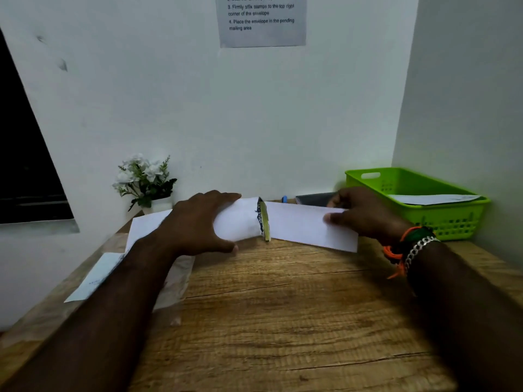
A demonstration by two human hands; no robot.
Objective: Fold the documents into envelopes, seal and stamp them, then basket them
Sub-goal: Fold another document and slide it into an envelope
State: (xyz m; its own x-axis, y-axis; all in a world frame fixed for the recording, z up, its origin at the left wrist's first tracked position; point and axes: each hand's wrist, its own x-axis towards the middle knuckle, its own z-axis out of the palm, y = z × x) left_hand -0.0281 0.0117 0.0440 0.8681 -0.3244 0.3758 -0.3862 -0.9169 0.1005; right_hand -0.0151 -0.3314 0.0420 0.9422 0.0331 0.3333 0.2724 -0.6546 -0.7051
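My left hand [202,222] grips a folded white document [240,222] whose printed edge meets the mouth of a white envelope [300,224]. At the envelope's right end, my right hand [359,213] pinches it, thumb on top. Both are raised just above the wooden desk [283,306]. A green basket [418,202] stands at the back right with a white envelope [433,198] lying in it.
More white sheets [141,227] and a clear plastic sleeve [175,287] lie under my left forearm. A small pot of white flowers [145,182] stands at the back left. A dark flat object [314,198] and a blue item [284,198] sit by the wall.
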